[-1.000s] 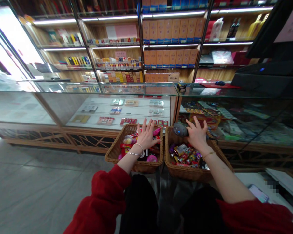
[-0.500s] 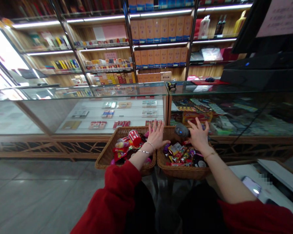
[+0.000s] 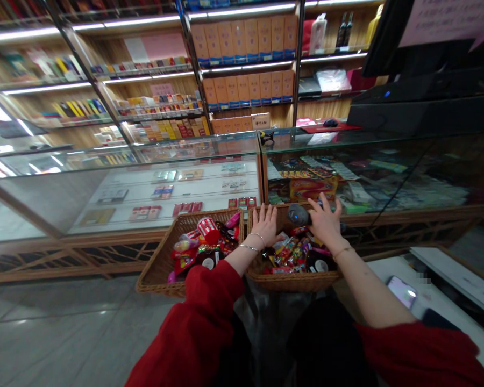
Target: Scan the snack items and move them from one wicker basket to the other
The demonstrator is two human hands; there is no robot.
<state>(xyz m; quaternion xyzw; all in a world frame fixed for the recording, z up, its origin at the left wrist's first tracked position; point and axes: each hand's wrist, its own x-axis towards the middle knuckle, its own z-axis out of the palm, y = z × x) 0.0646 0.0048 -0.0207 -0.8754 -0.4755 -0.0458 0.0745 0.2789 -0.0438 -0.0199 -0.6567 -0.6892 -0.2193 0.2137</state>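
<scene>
Two wicker baskets of wrapped sweets stand side by side before me. My left hand (image 3: 265, 227), fingers stretched out, is over the left side of the right basket (image 3: 292, 284). Above that basket's far right part is my right hand (image 3: 325, 219), its fingers spread. A dark grey rounded device with a blue light (image 3: 298, 215) sits by my right fingertips; whether they touch it I cannot tell. Colourful wrapped sweets (image 3: 292, 250) lie between my hands. The left basket (image 3: 155, 266) holds more sweets and a red-and-white striped tub (image 3: 208, 231).
A glass display counter (image 3: 185, 188) runs behind the baskets, with stocked shelves (image 3: 246, 88) beyond. A monitor (image 3: 391, 48) stands on the counter at right. A phone (image 3: 402, 292) lies on a white surface (image 3: 381, 269) to my right. Grey tiled floor (image 3: 64, 333) is at left.
My left hand has moved right, from above the left basket to the right basket. My right hand stays spread near the grey device. The view has shifted, so the scene sits further left.
</scene>
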